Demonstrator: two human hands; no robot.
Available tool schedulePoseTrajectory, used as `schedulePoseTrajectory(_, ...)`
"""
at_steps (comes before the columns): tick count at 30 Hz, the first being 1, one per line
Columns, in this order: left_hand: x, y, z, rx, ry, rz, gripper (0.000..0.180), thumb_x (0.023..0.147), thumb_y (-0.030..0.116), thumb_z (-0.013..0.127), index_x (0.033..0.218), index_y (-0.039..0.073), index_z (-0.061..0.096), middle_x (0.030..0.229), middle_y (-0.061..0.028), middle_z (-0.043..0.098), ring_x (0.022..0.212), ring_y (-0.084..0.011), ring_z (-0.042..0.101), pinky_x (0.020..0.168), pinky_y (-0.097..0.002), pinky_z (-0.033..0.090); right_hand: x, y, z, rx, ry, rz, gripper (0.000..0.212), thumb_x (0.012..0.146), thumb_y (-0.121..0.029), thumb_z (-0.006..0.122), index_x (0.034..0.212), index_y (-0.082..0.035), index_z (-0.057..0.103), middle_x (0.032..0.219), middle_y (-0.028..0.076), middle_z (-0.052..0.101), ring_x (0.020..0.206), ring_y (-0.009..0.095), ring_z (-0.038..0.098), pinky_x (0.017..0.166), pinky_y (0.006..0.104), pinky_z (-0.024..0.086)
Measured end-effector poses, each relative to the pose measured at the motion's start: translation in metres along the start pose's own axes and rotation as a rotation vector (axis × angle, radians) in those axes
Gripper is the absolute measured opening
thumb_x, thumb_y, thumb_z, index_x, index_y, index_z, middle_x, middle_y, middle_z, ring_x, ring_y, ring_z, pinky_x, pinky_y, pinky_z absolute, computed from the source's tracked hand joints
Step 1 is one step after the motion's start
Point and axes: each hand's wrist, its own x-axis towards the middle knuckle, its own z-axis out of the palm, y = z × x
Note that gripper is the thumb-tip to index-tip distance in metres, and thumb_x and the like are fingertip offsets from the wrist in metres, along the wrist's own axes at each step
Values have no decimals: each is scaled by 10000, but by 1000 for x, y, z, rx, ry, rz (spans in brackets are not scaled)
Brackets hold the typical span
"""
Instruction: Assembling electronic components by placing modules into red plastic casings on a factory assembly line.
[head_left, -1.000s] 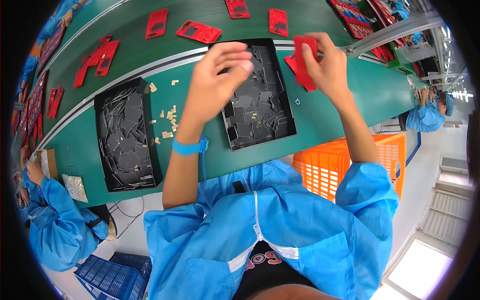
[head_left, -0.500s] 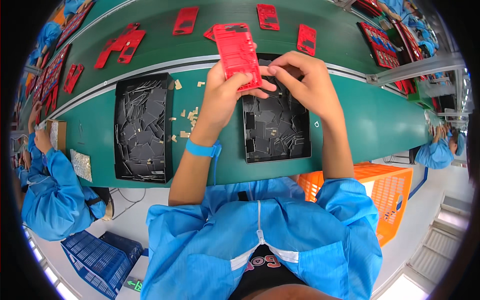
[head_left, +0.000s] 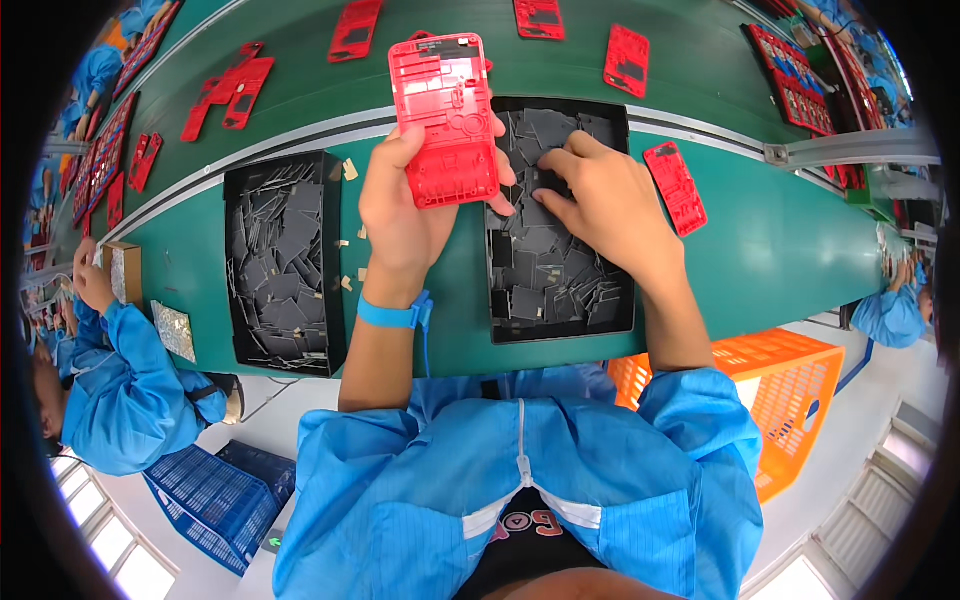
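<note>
My left hand [head_left: 405, 215] holds a red plastic housing [head_left: 444, 120] upright above the green workbench [head_left: 780, 250], inner side facing me. My right hand [head_left: 600, 200] reaches into a black tray [head_left: 500, 330] of dark grey flat pads [head_left: 550, 285]; its fingertips pinch at a pad near the tray's upper middle. Whether a pad is lifted I cannot tell. A blue wrist strap [head_left: 390, 313] circles my left wrist.
A second black tray [head_left: 280, 265] of grey pads lies to the left. Several red housings [head_left: 676, 188] lie on the bench and the green conveyor [head_left: 300, 40] beyond. An orange crate [head_left: 790, 400] stands at lower right, a blue crate [head_left: 210, 490] at lower left. Co-workers in blue coats sit at left [head_left: 120, 380] and right [head_left: 890, 315].
My right hand let go of the red housing and dropped into the black tray. My left hand now holds the housing alone, slightly higher and to the left.
</note>
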Motion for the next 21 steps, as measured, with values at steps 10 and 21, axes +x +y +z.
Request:
schedulePoseTrajectory(10,3,-5,4,560,173,83,275,956,43,650,1217,-25,602,1057,-131,726,893,-206,738,643,-328,617,0,24,-8,755,93,215,195,889,54,719,1072,-9,693,814,-34,625,690,37,558,604,213,448)
schedulePoseTrajectory(21,4,-5,-5,620,291,248,300,917,-30,698,1211,-69,652,1083,-103,731,962,-121,693,836,-258,554,-4,17,-23,1233,329,192,132,915,58,692,1043,28,677,925,74,735,849,146,750,674,225,546)
